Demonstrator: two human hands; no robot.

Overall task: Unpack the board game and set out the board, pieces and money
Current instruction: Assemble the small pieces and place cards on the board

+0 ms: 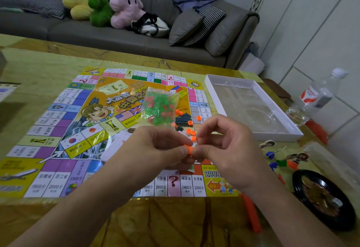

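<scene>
The paper game board (58, 130) lies spread flat on the table. A clear bag of green and red plastic houses (159, 107) rests on its middle. Several loose orange pieces (190, 128) are scattered just right of the bag. My left hand (155, 145) and my right hand (224, 141) meet above the board's near edge, both pinching a small orange piece (188, 149) between fingertips. A clear packet (116, 143) lies on the board beneath my left hand.
An open white box tray (282, 135) sits right of the board. Player tokens on coloured stands (282, 161) lie near it, beside a black roulette wheel (323, 198). A plastic bottle (315, 95) stands at the far right. A sofa with plush toys (101, 5) is behind.
</scene>
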